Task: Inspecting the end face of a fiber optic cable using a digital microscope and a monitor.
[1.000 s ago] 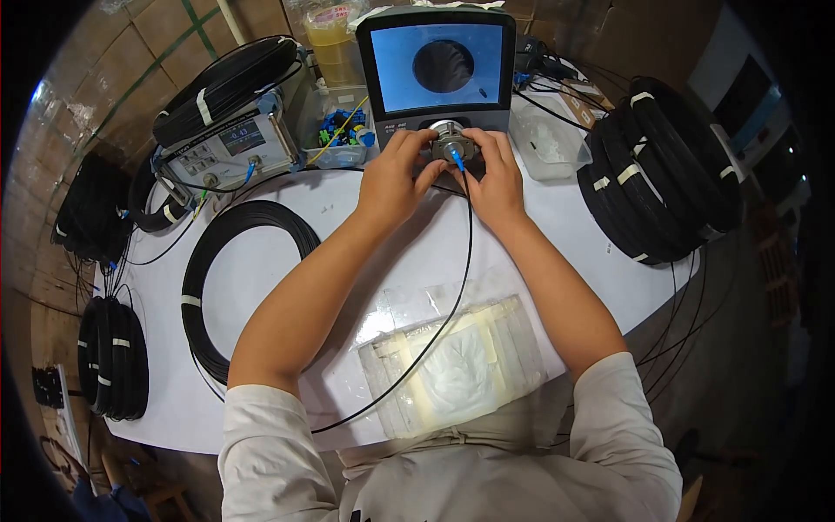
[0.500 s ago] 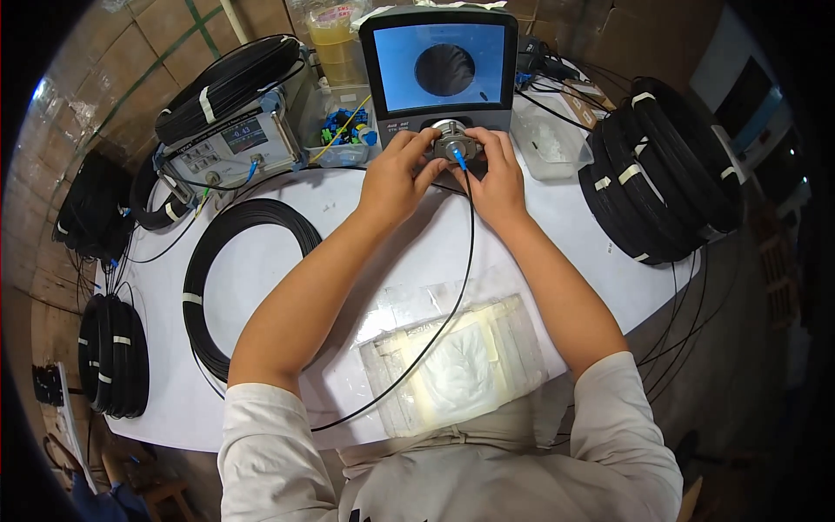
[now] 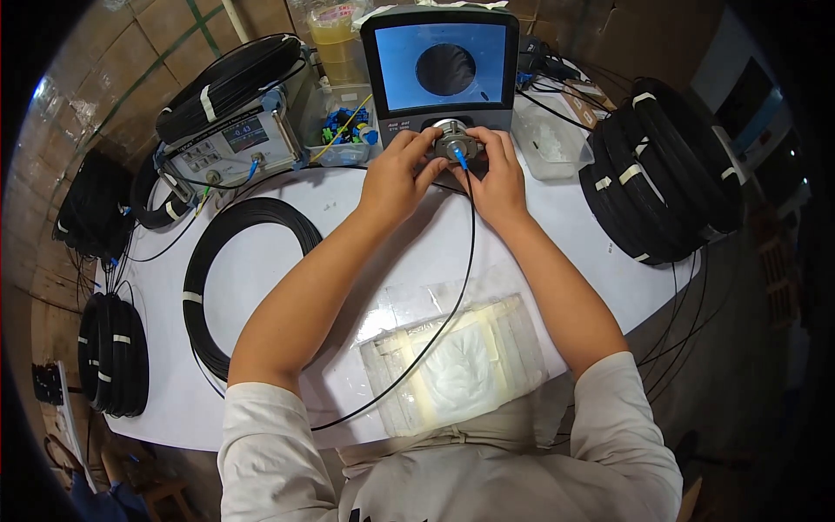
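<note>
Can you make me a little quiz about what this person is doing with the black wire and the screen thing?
1. True or false: both hands are at the round metal port below the screen.
2. What colour is the small plug on the end of the thin black cable? A red, B blue, C yellow.
3. Fill in: the cable runs back toward the person across a clear plastic ____.

Key
1. True: the left hand and the right hand both touch it.
2. B, blue.
3. Bag, lying on the white table.
</note>
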Demonstrator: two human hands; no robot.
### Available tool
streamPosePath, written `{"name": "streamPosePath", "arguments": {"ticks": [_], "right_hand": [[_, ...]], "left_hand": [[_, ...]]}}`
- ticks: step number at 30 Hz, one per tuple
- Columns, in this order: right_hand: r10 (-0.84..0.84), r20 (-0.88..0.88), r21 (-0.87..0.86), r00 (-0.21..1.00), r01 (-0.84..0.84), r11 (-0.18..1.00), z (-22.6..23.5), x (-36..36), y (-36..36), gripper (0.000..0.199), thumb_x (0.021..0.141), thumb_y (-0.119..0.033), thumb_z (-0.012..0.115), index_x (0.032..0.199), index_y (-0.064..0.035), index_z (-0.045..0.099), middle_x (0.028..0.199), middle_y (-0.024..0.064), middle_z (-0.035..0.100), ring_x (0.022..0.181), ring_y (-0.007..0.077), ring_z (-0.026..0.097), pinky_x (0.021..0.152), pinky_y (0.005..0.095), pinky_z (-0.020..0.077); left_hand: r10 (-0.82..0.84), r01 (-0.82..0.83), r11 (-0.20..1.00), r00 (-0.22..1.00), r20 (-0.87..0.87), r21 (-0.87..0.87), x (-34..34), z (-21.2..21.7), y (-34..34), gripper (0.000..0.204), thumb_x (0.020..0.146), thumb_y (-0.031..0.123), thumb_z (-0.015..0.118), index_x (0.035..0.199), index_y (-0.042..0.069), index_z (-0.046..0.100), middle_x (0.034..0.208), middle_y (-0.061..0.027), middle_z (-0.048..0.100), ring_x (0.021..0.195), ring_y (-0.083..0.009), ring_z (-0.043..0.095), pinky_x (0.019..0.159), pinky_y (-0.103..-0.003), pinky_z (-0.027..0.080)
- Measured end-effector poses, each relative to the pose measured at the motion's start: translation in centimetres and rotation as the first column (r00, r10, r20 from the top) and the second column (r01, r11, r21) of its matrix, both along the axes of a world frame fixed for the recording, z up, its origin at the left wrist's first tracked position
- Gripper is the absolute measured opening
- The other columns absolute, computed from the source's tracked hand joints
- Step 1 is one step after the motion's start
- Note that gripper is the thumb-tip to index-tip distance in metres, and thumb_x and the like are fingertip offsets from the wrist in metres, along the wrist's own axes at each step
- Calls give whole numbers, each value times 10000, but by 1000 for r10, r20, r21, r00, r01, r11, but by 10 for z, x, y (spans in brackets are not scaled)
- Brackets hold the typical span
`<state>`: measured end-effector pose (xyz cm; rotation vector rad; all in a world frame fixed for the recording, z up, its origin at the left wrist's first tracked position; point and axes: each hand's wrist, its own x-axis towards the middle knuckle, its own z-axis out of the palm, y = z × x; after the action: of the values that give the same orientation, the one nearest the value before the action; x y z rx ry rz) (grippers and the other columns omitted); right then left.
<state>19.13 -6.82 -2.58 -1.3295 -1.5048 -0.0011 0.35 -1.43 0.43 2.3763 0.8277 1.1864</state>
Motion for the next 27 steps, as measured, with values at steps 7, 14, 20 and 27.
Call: {"name": "streamPosePath", "arguments": {"ticks": [7, 14, 20, 27], "right_hand": [[0, 4, -16, 1000, 0, 1000, -2, 0, -4, 587, 809, -54, 848, 1327, -156, 591, 1256, 99, 605, 1137, 372, 657, 912, 440, 561], [-33, 105, 171, 994, 15, 985, 6, 0, -7, 698, 802, -134, 901, 1408, -95, 556, 1341, 144, 584, 1150, 349, 641, 933, 410, 558], [-49, 231, 403, 972, -50, 914, 16, 3, -9, 916, 788, -161, 928, 1551, -42, 436, 1566, 231, 464, 1410, 428, 508, 1155, 476, 454], [-51, 377, 365, 925, -98, 926, 18, -4, -23, 993, 839, -172, 909, 1621, 0, 321, 1677, 266, 321, 1479, 427, 448, 1195, 485, 441]], "left_hand": [[-7, 7, 1000, 1000, 9, -2, 0, -5, -3, 466, 966, 135, 793, 1405, 60, 655, 1075, -90, 658, 874, -200, 689, 747, -316, 573], [-8, 8, 1000, 1000, 6, -10, -1, -4, 3, 447, 957, 216, 785, 1368, 112, 644, 1105, -87, 690, 918, -274, 756, 761, -398, 586], [-11, 12, 1000, 999, 50, -8, -3, -6, 8, 448, 943, 259, 796, 1349, 138, 648, 1105, -90, 686, 959, -299, 740, 781, -412, 584], [-9, 6, 998, 998, 56, 55, -5, -9, 5, 435, 943, 226, 801, 1341, 121, 661, 1053, -86, 669, 926, -264, 720, 790, -388, 579]]}}
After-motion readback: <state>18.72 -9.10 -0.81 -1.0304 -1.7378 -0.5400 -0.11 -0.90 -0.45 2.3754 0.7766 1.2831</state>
